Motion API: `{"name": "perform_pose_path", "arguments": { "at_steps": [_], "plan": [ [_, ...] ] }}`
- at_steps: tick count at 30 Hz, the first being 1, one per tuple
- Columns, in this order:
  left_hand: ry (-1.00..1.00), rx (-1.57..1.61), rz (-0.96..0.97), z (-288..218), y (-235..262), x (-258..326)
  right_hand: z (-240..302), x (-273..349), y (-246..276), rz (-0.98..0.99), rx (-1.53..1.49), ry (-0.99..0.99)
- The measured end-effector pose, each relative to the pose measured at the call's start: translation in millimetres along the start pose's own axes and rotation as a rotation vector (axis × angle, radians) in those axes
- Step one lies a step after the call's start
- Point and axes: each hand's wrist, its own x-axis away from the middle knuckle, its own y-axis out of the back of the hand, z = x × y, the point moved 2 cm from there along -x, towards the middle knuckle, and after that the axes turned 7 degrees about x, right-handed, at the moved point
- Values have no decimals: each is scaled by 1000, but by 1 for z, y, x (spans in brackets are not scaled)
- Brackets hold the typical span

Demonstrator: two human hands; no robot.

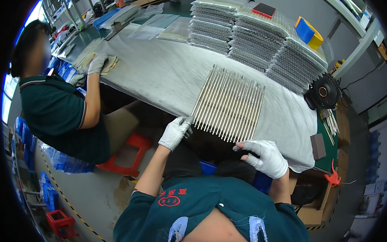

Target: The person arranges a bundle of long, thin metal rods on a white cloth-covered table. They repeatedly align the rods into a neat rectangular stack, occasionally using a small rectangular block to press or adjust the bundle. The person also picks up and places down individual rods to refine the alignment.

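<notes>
"So, where are the metal rods (230,105)?"

"Mid-picture, side by side on the white cloth (287,124)."

"What are the hands doing?"

"The gloved left hand (174,133) is at their lower left corner, but I can't tell if it pinches one. The gloved right hand (267,158) is spread, thumb away from fingers, near their lower right corner."

"Any boxes?"

"Blue bins (51,198), lower left; I can't see what's in them. Clear packs (256,45) are piled at the top, with a red flat thing (264,10) and a yellow-and-blue ring (307,33) on them."

"Any writing?"

"Red writing (169,201) on the green shirt (242,197), bottom middle."

"What else?"

"A black fan (324,91) and a grey block (317,146), right; another person (59,112), left."
</notes>
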Motion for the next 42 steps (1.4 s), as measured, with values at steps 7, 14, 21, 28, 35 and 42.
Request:
{"name": "perform_pose_path", "arguments": {
  "at_steps": [7,14,21,28,35,42],
  "plan": [
    [66,-50,65,-7,-3,0,4,-4,1,38,10,32],
    [93,-36,114,-10,-5,-5,5,0,-2,41,-24,-20],
    [95,37,156,-8,-1,0,4,-3,-3,42,-36,-2],
    [34,-50,238,0,19,12,2,-3,-4,55,-54,3],
    [54,19,16,15,63,22,-2,-3,-5,170,27,0],
    [-13,85,-140,17,87,33,-4,4,10,273,-40,-96]
  ]
}}
